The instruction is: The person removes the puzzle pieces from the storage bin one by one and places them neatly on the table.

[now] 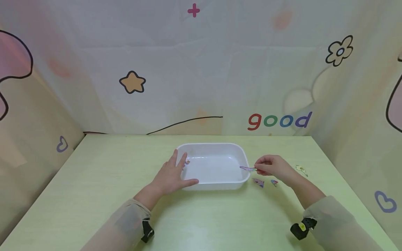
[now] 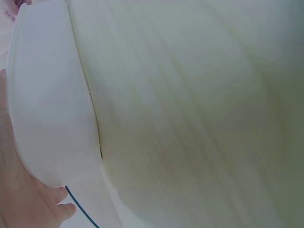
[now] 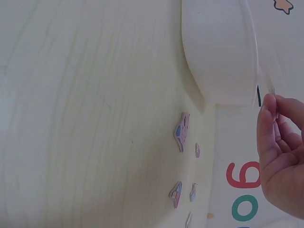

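Note:
A white plastic tub (image 1: 213, 167) stands on the table, seen from its front wall in both wrist views. My left hand (image 1: 171, 174) rests on its left end, fingers spread and the thumb along the front rim. Above the right rim, my right hand (image 1: 273, 168) pinches a thin, flat, purple-edged cutout (image 1: 247, 168) between thumb and fingers. In the right wrist view that hand (image 3: 285, 152) is at the right edge. Inside the tub, partly hidden by the left fingers, lie small coloured pieces (image 1: 187, 162).
Right of the tub lie a purple cutout (image 1: 259, 182), a small pink-and-blue one (image 1: 274, 182) and a yellowish one (image 1: 301, 170). The right wrist view shows several such flat pieces (image 3: 182, 132). A printed curtain (image 1: 201, 87) hangs behind the pale table (image 1: 103, 167).

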Motion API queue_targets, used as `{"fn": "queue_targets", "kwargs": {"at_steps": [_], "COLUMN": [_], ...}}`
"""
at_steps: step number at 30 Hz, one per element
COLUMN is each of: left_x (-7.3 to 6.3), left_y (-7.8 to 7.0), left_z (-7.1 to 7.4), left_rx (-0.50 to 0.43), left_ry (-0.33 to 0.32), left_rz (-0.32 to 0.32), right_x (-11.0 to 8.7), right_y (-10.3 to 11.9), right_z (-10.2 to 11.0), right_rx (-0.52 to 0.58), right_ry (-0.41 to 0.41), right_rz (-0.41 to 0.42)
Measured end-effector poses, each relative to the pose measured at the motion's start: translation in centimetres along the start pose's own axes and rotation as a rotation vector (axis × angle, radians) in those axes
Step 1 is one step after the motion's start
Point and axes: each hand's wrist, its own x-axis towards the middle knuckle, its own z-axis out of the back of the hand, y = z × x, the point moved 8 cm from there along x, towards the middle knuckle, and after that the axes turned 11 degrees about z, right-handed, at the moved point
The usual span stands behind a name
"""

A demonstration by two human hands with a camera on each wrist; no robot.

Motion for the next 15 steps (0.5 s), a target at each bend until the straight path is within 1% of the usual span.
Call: {"fn": "queue_targets", "kwargs": {"at_steps": [6,15], "left_x": [0.0,0.1], "left_y": [0.0,0.0], "left_z": [0.2,0.1], "left_rx": [0.003,-0.003], "left_ry": [-0.002,0.011], "left_rz": [0.000,0.006], "right_x": [-0.6,-2.2], "right_y": [-0.7,-2.3], "right_z": [1.1,3.5], "right_rx": [0.011,-0.009], "right_ry": [-0.014,-0.035], "right_rz": [0.004,-0.014]}}
